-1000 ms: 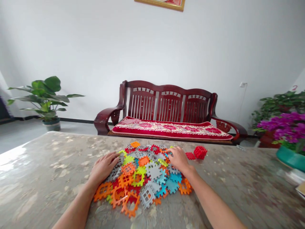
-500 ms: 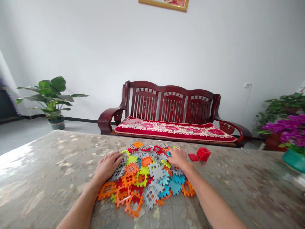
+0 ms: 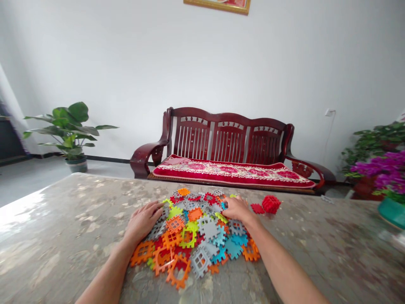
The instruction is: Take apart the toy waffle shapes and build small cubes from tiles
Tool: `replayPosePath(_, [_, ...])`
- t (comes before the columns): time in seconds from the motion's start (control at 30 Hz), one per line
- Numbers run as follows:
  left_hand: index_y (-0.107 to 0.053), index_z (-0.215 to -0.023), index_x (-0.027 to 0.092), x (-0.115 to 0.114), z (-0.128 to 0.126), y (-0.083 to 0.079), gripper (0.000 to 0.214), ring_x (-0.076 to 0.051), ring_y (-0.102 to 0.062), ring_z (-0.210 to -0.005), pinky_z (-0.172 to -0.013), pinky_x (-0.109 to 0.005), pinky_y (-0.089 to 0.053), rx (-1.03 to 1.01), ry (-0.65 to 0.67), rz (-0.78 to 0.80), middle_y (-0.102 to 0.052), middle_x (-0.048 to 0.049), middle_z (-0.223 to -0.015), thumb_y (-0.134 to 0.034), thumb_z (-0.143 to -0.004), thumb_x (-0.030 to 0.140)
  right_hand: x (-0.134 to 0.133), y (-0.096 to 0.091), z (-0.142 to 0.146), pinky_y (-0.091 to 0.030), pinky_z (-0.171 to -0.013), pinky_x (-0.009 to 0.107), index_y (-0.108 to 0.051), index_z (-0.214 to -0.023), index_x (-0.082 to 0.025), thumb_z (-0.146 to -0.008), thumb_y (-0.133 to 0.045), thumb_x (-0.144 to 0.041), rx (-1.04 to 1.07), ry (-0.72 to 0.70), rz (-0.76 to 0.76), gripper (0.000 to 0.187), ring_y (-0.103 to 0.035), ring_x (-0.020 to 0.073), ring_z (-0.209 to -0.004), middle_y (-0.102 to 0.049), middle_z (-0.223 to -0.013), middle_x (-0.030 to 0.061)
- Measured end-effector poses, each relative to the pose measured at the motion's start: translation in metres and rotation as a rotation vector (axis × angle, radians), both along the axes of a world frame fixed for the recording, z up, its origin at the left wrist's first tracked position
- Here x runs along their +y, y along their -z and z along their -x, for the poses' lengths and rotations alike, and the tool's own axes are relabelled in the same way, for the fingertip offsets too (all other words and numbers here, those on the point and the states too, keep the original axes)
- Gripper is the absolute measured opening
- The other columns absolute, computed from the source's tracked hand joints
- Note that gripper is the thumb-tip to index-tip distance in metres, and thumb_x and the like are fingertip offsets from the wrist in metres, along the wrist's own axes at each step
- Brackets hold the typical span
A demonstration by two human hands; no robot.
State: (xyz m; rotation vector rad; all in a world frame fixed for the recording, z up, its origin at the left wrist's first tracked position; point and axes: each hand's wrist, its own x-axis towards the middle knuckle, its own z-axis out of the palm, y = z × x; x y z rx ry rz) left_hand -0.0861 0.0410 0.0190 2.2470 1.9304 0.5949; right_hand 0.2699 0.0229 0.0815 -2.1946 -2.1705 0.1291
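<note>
A heap of interlocking plastic building tiles in orange, grey, green, blue and red lies on the table before me; one grey tile (image 3: 209, 229) is near its middle. My left hand (image 3: 146, 219) rests open at the heap's left edge, fingers stretched over grey tiles. At the right side, my right hand (image 3: 238, 210) is closed with its fingers curled in among the tiles. A bit of blue tile (image 3: 224, 205) shows by its fingertips; what they hold, if anything, is hidden. Right of that hand sit a red assembled block (image 3: 271, 204) and a flat red tile (image 3: 257, 208).
The table (image 3: 79, 236) has a patterned, glossy cover. Purple flowers in a teal pot (image 3: 392, 212) stand at its right end, and a small grey piece (image 3: 326, 199) lies near the far edge. Beyond is a wooden bench (image 3: 228, 135) with a red cushion (image 3: 228, 171).
My right hand's fingers have curled in slightly more at the heap. My left hand stays in place, and the view has shifted very little.
</note>
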Motion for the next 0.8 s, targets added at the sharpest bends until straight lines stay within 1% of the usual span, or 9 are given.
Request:
replayPosePath(0.1, [-0.063,-0.125,0.032,0.000,0.000,0.001,0.047,-0.021,-0.050,-0.131,-0.111,-0.038,-0.033,0.000,0.003,-0.001,-0.058,-0.0008,-0.139,-0.033,-0.094,0.047,-0.003,-0.001,-0.001,-0.042,-0.084,0.034,-0.066,-0.118,-0.031,-0.065,-0.065,-0.028,0.003,-0.035,-0.004,0.053,-0.057,0.0285,-0.108,-0.073,-0.107,0.0024])
replayPosePath(0.17, [-0.063,-0.125,0.032,0.001,0.000,0.001,0.046,-0.021,-0.050,-0.131,-0.110,-0.038,-0.033,0.000,0.004,-0.001,-0.058,-0.0008,-0.140,-0.033,-0.094,0.047,-0.004,-0.001,-0.001,-0.041,-0.085,0.035,-0.066,-0.119,-0.032,-0.067,-0.064,-0.027,-0.001,-0.035,-0.019,0.053,-0.056,0.0281,-0.108,-0.072,-0.108,0.0026])
replayPosePath(0.3, [-0.064,-0.125,0.032,0.000,0.000,0.000,0.046,-0.022,-0.050,-0.130,-0.110,-0.040,-0.034,-0.001,0.001,0.003,-0.058,-0.0009,-0.139,-0.034,-0.093,0.046,0.000,0.003,0.005,-0.040,-0.089,0.034,-0.070,-0.112,-0.029,-0.076,-0.056,-0.025,0.056,-0.012,-0.157,0.038,-0.056,0.0250,-0.108,-0.071,-0.112,0.0030])
replayPosePath(0.4, [-0.064,-0.124,0.031,-0.002,-0.001,-0.002,0.046,-0.022,-0.051,-0.130,-0.110,-0.040,-0.034,-0.007,0.004,-0.001,-0.059,-0.0012,-0.139,-0.034,-0.093,0.046,0.011,0.007,0.014,-0.040,-0.093,0.031,-0.066,-0.118,-0.025,-0.081,-0.050,-0.022,0.125,-0.083,-0.237,0.041,-0.055,0.0221,-0.111,-0.070,-0.116,0.0037])
replayPosePath(0.47, [-0.064,-0.124,0.031,-0.003,-0.002,-0.003,0.045,-0.022,-0.051,-0.129,-0.110,-0.039,-0.034,-0.007,-0.001,-0.005,-0.059,-0.0011,-0.138,-0.034,-0.093,0.045,0.020,0.010,0.020,-0.038,-0.096,0.030,-0.062,-0.126,-0.022,-0.083,-0.048,-0.021,0.133,-0.122,-0.239,0.045,-0.054,0.0215,-0.115,-0.067,-0.121,0.0048])
replayPosePath(0.53, [-0.064,-0.124,0.031,-0.004,-0.002,-0.004,0.045,-0.022,-0.051,-0.129,-0.110,-0.038,-0.034,-0.006,-0.005,-0.005,-0.059,-0.0008,-0.138,-0.034,-0.093,0.045,0.029,0.013,0.025,-0.037,-0.098,0.031,-0.059,-0.129,-0.021,-0.084,-0.048,-0.021,0.129,-0.137,-0.229,0.046,-0.053,0.0218,-0.117,-0.066,-0.124,0.0059])
replayPosePath(0.63, [-0.065,-0.124,0.032,-0.005,-0.003,-0.005,0.045,-0.022,-0.052,-0.129,-0.110,-0.039,-0.034,-0.011,-0.009,-0.003,-0.060,-0.0005,-0.138,-0.035,-0.093,0.045,0.041,0.018,0.028,-0.036,-0.100,0.034,-0.059,-0.129,-0.023,-0.085,-0.048,-0.021,0.123,-0.145,-0.222,0.046,-0.050,0.0227,-0.121,-0.065,-0.124,0.0062])
replayPosePath(0.7, [-0.064,-0.124,0.031,-0.005,-0.003,-0.005,0.045,-0.023,-0.051,-0.129,-0.110,-0.040,-0.034,-0.012,-0.009,0.000,-0.059,-0.0008,-0.138,-0.034,-0.093,0.045,0.047,0.022,0.029,-0.035,-0.100,0.036,-0.058,-0.129,-0.024,-0.083,-0.051,-0.022,0.120,-0.146,-0.225,0.047,-0.048,0.0238,-0.123,-0.066,-0.123,0.0053])
replayPosePath(0.8, [-0.064,-0.124,0.030,-0.004,-0.003,-0.004,0.046,-0.023,-0.051,-0.130,-0.110,-0.041,-0.034,-0.012,-0.007,-0.001,-0.059,-0.0012,-0.139,-0.034,-0.093,0.045,0.050,0.026,0.030,-0.036,-0.097,0.036,-0.061,-0.126,-0.027,-0.078,-0.058,-0.022,0.119,-0.151,-0.240,0.048,-0.050,0.0243,-0.119,-0.068,-0.117,0.0038])
